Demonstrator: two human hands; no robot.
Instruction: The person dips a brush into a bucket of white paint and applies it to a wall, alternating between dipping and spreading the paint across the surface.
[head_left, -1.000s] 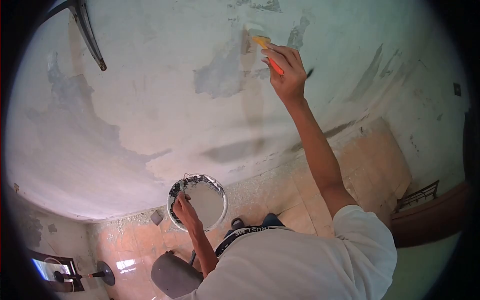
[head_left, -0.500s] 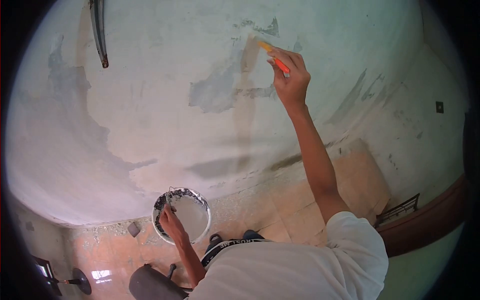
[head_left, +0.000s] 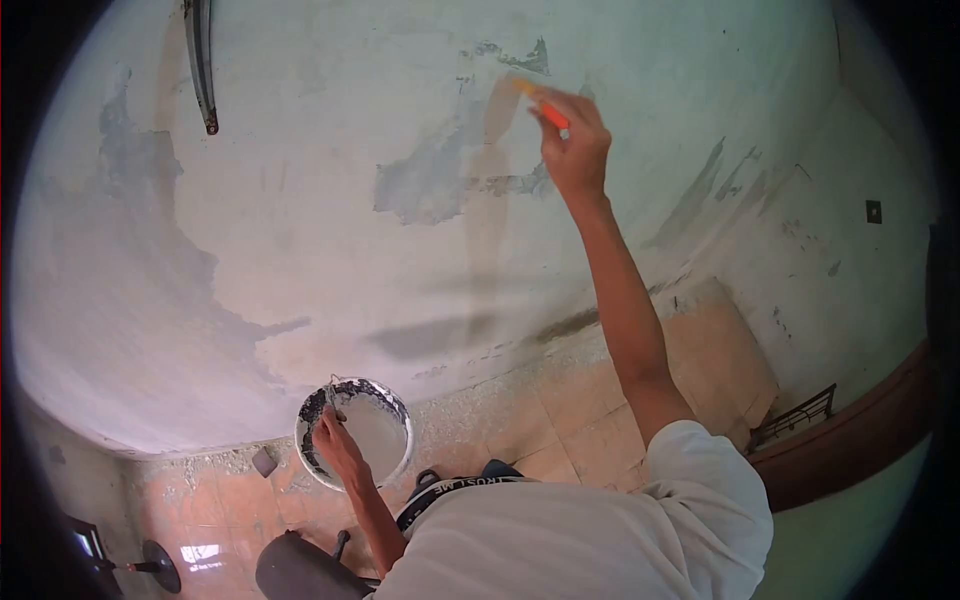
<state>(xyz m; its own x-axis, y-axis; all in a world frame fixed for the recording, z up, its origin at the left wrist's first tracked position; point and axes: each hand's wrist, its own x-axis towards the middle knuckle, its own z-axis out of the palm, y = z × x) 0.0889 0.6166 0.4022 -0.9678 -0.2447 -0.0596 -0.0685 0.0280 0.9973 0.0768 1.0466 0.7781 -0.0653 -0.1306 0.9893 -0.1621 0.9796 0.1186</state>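
Observation:
My right hand [head_left: 578,145] is raised to the wall [head_left: 330,200], its fingers closed around a paintbrush [head_left: 553,116] with an orange handle and a yellowish part toward the tip. The brush head is at the wall, just below a dark chipped patch; motion blurs it and the fingers. Lower down, my left hand [head_left: 338,445] grips the wire handle of a white bucket [head_left: 407,452] at its left rim. Whitish liquid lies in the bucket, and dark smears coat its inner wall.
Grey patches [head_left: 425,185] mark the wall. A dark metal strip [head_left: 203,75] hangs at upper left. On the tiled floor [head_left: 555,420] lies a small dark block [head_left: 264,462]. A dark rounded object [head_left: 305,568] is beside me, and a stand fan [head_left: 160,567] stands at lower left.
My right hand has shifted slightly up and left with the paintbrush, whose head stays near the same spot on the wall. My left hand keeps its grip; the whole view has drifted a little.

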